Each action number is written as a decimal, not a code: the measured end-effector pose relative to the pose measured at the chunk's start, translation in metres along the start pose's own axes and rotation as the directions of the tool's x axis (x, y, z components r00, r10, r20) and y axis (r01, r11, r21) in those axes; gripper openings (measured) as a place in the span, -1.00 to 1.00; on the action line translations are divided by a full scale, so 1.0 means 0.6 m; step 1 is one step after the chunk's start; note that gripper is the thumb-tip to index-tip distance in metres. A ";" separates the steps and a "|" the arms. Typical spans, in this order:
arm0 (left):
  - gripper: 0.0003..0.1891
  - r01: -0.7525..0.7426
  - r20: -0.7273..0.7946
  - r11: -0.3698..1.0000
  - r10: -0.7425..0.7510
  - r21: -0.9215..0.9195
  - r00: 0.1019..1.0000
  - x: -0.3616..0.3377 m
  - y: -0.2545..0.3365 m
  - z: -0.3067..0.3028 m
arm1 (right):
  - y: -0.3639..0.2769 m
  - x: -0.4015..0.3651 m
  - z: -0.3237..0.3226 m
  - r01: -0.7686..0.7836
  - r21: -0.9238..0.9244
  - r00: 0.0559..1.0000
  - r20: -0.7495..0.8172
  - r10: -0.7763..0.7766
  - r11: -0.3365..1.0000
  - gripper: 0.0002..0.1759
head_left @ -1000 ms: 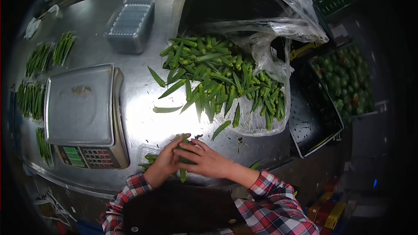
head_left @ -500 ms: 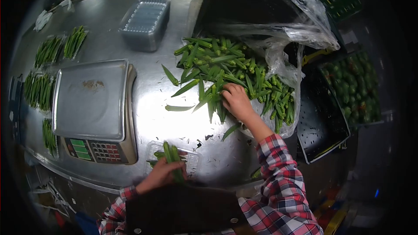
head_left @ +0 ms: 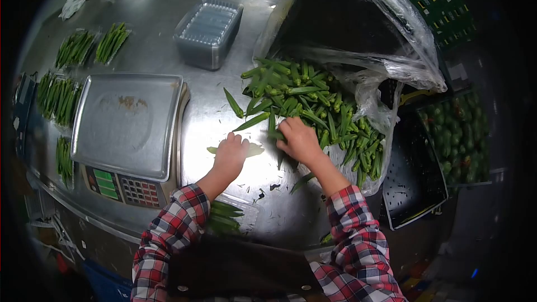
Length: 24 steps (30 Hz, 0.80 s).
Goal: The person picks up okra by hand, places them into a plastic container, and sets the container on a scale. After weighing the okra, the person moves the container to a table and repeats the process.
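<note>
My left hand [head_left: 231, 152] lies palm down and open on the table [head_left: 204, 106], fingers spread and resting on 1 loose okra pod [head_left: 255, 149] that pokes out to its right. It presses on the pod rather than gripping it. My right hand [head_left: 299, 138] sits at the near edge of the okra pile [head_left: 305, 98], fingers curled down among the pods. I cannot tell whether it has closed on any. The pile spills from a clear plastic bag [head_left: 386, 61] at the right. The scale [head_left: 128, 120] stands just left of my left hand. A shallow tray [head_left: 246, 217] with a few pods lies close to my body.
</note>
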<state>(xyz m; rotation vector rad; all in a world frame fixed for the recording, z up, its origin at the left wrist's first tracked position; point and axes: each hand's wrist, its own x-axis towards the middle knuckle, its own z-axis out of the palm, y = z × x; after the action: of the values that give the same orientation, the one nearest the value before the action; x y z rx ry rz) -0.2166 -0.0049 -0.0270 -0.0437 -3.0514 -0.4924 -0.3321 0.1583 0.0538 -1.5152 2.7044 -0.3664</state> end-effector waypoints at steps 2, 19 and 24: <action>-0.68 -0.011 -0.016 1.000 0.010 -0.026 1.000 -0.010 0.003 -0.006 | -0.001 0.033 0.023 0.047 0.021 0.998 -0.054 -0.046 0.999 -0.84; -0.69 0.393 0.153 0.463 -0.472 -0.795 0.868 -0.272 0.022 -0.204 | -0.069 0.212 0.116 -0.320 0.066 0.938 0.165 0.306 0.945 -0.70; -0.44 0.253 0.064 0.855 -0.252 -0.453 0.966 -0.315 0.001 -0.230 | -0.065 0.221 0.150 -0.299 -0.021 0.952 0.059 0.300 0.954 -0.73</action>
<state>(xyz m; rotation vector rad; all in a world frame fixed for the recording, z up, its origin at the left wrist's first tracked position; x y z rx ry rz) -0.0215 -0.0516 0.0935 0.3444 -2.8755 -1.2231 -0.3579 0.0095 -0.0128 -1.0706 2.8293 -0.2876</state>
